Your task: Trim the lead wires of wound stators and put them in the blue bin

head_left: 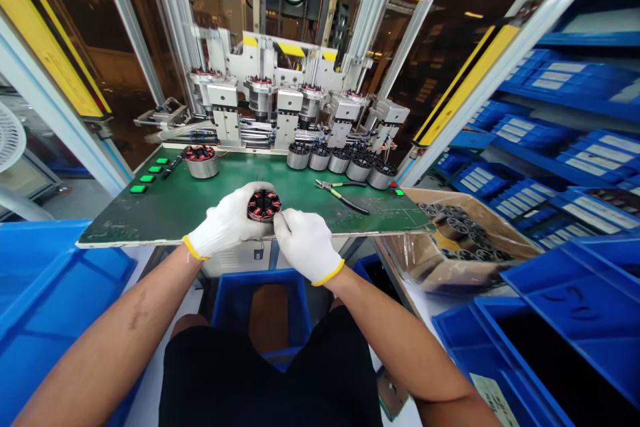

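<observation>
My left hand point(226, 221), in a white knit glove with a yellow cuff, is wrapped round a motor stator point(264, 207) with red-copper windings and a black core. The stator is held over the front edge of the green worktop point(165, 210), its wound face tipped up toward me. At its right rim, my gloved right hand point(306, 240) has thumb and forefinger pinched together; what lies between them is too small to make out. Another wound stator point(202, 163) stands on the worktop at the back left. Cutting pliers point(345, 195) with green-black handles lie to the right.
Several grey stators point(339, 161) stand in a row at the back right, before a winding machine point(280, 100). Green buttons point(145, 179) sit at left. A cardboard box point(415, 260) of stators is at right. Blue bins point(305, 293) stand below and to both sides.
</observation>
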Demonstrator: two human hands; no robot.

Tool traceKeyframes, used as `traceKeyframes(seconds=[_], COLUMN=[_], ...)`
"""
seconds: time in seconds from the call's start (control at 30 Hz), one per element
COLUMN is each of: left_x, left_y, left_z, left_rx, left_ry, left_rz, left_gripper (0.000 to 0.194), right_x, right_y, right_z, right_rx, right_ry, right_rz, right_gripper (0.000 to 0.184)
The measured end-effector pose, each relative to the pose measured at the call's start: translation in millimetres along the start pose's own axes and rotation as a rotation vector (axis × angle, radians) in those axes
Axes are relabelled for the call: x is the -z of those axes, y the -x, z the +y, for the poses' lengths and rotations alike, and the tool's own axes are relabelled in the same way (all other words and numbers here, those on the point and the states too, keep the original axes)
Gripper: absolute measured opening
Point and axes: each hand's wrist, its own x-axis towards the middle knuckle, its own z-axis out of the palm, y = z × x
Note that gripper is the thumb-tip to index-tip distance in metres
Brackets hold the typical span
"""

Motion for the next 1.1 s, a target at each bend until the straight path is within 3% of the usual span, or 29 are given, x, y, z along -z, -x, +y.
traceKeyframes(seconds=[0.1,0.17,0.23,0.33,0.43,0.47,0.53,0.6,0.67,0.73,0.8,0.87,0.9,0.97,1.0,1.03,1.1], left_x=[-0.7,-0.5,-0.3,-1.4,-3.1,-3.2,-2.5,-1.0,0.3,0.3,-0.9,-2.4,-2.8,-1.9,-0.6,1.1,5.3], left_y=[0,1,2,2,0,-1,-1,1,3,4,4,3,2,1,1,1,2], left_z=[-1,-1,0,-1,-3,-4,-2,2,6,7,6,3,2,0,0,1,2], left_rx=[0.007,0.002,0.002,0.018,0.027,0.034,0.051,0.064,0.061,0.053,0.04,0.024,0.02,0.012,0.003,-0.007,-0.031], left_ry=[0.003,0.002,-0.004,0.008,0.035,0.036,0.03,0.023,0.024,0.026,0.03,0.035,0.037,0.046,0.056,0.072,0.111], left_rz=[-0.01,-0.013,-0.002,-0.008,-0.044,-0.051,-0.045,-0.02,-0.007,-0.007,-0.006,-0.006,-0.007,-0.015,-0.028,-0.05,-0.108], left_gripper=[0.073,0.073,0.07,0.067,0.073,0.074,0.073,0.069,0.066,0.065,0.065,0.067,0.068,0.069,0.069,0.069,0.065], right_x=[7,15,27,49,59,59,53,43,34,28,26,24,22,17,14,11,2], right_y=[-8,-11,-10,-7,-9,-13,-22,-27,-24,-11,3,13,15,17,17,18,20], right_z=[3,10,18,16,-2,-8,-13,-9,1,9,12,10,8,6,6,6,8], right_rx=[-0.101,-0.113,-0.03,0.294,0.538,0.512,0.313,0.086,-0.031,-0.03,0.121,0.288,0.318,0.252,0.199,0.153,0.047], right_ry=[-0.409,-0.448,-0.279,0.341,0.673,0.631,0.402,0.178,0.056,-0.002,0.046,0.265,0.39,0.528,0.488,0.356,-0.165], right_rz=[-0.287,-0.376,-0.282,-0.039,-0.118,-0.159,-0.22,-0.271,-0.313,-0.211,0.009,0.188,0.212,0.186,0.17,0.134,-0.025], right_gripper=[0.041,0.046,0.043,0.03,0.027,0.028,0.031,0.04,0.055,0.064,0.056,0.042,0.038,0.034,0.032,0.03,0.03])
